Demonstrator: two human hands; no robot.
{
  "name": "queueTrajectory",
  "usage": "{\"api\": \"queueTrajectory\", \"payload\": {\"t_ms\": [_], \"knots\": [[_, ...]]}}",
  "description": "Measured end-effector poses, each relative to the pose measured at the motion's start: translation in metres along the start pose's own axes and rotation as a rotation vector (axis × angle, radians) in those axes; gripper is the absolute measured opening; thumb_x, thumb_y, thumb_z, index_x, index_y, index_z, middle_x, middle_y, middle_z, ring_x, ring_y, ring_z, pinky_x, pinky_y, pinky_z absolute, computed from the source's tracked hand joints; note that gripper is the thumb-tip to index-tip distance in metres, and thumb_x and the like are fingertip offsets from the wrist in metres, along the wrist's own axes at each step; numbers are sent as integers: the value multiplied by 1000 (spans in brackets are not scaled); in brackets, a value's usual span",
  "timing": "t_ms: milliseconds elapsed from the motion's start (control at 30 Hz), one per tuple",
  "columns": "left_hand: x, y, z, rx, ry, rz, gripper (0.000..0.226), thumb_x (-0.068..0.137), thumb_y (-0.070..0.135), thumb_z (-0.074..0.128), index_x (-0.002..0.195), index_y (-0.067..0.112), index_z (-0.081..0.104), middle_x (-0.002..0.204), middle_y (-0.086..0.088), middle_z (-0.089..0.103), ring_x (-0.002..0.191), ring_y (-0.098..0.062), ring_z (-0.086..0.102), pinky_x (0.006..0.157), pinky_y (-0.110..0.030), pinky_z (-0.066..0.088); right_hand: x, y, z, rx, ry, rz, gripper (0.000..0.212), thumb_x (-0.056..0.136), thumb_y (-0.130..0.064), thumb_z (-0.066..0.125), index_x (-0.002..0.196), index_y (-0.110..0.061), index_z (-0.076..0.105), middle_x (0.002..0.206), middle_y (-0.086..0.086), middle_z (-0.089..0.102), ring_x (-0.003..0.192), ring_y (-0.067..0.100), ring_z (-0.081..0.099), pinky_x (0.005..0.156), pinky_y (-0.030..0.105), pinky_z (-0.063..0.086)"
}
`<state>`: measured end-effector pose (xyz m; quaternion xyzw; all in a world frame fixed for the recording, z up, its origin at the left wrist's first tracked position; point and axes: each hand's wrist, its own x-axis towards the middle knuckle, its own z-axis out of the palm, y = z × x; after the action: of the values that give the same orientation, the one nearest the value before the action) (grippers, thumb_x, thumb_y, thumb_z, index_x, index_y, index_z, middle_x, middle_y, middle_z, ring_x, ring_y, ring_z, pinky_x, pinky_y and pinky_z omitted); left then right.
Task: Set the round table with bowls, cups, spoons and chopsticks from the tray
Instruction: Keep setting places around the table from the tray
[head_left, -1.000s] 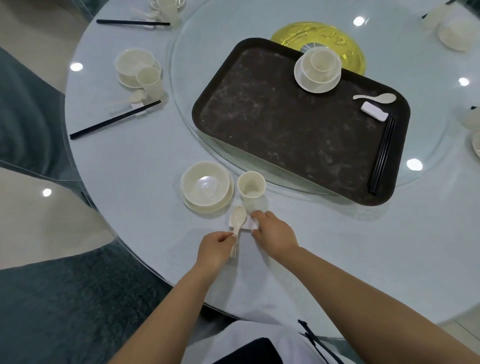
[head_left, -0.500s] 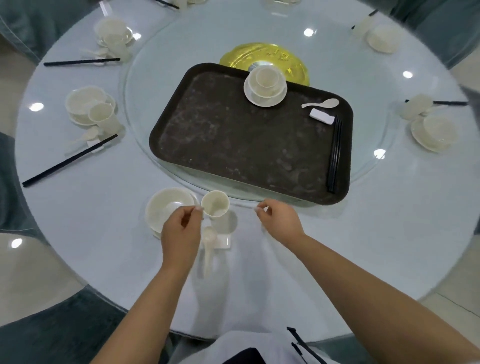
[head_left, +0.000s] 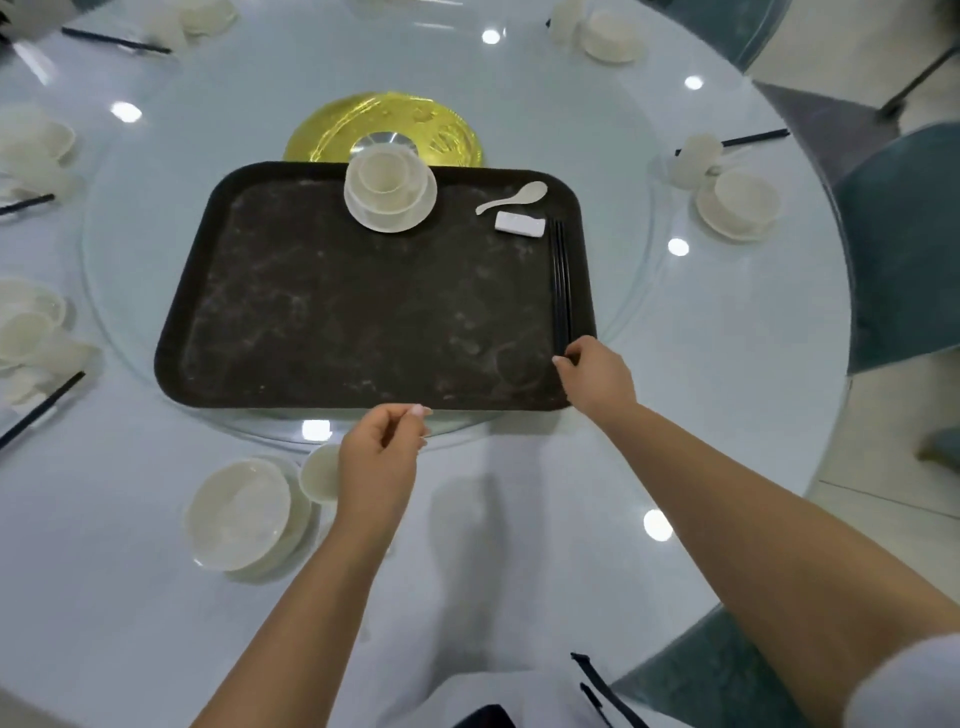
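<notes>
**Right hand at the chopsticks on the tray**

The black chopsticks (head_left: 561, 280) lie together along the right edge of the dark tray (head_left: 322, 312), and the right hand (head_left: 597, 375) has its fingers (head_left: 563, 364) curled at their near ends — touching or just pinching them; whether the grip has closed is hard to tell. The left hand (head_left: 378, 457) hangs above the surface (head_left: 519, 519) just in front of the tray's near rim, thumb and forefinger pinched lightly together with nothing between them.

To do this step well, I judge the hand should gather both sticks as a pair at the near tips, lift them over the tray's raised rim rather than drag them across it, and lay them beside the near place setting, where a bowl on its saucer (head_left: 241, 519) and a cup (head_left: 319, 473) already stand. No chopsticks show at that setting; a spoon may sit under the left arm, but that is hidden.

On the tray, apart from the chopsticks, remain a cup nested in a bowl on a saucer (head_left: 389, 189) at the far edge, a white spoon (head_left: 514, 197) and a small white rest (head_left: 519, 224) just beside the chopsticks' far ends — one more setting's worth, by my reckoning. The tray sits on a glass turntable (head_left: 130, 249) with a gold centre plate (head_left: 384, 124) behind it.
</notes>
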<state>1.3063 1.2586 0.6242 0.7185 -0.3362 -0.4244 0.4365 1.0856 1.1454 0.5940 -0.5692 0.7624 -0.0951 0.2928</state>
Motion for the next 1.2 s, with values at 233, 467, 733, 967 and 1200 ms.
{"api": "queueTrajectory", "payload": {"t_ms": [233,467,733,967,1200], "knots": [[-2,-3,11,65,-67,-58,13,93,25,61,82,25,68,75,15,69,71,3,64,54,-5,45,39,-13,-3,-73,-57,106,20,95,-29,56,93,-9,53,92,13,68,86,32,66,70,32,46],[6,-8,11,47,-60,-114,10,91,21,64,83,23,69,76,7,71,69,1,65,54,-6,46,54,-12,-8,1,-175,186,25,92,-19,58,73,-3,63,60,8,65,54,22,65,66,33,58],[1,-9,14,52,-82,-131,11,92,21,62,85,26,69,76,12,71,71,1,66,54,-6,46,53,-8,-8,44,-198,170,37,94,-26,60,64,-4,62,56,7,64,49,19,63,70,36,60],[-8,-10,5,69,-72,-137,11,94,22,60,88,26,68,82,6,70,78,-9,67,57,-10,48,31,-5,-6,77,-122,90,30,97,-29,57,74,-9,57,73,11,69,61,23,68,73,37,60],[-22,-16,-6,49,-151,-174,12,94,31,59,103,33,67,92,13,72,81,3,67,66,-14,51,-63,-31,25,260,-278,-133,23,91,-38,65,79,-24,52,60,-2,66,48,8,62,50,20,47]]}}
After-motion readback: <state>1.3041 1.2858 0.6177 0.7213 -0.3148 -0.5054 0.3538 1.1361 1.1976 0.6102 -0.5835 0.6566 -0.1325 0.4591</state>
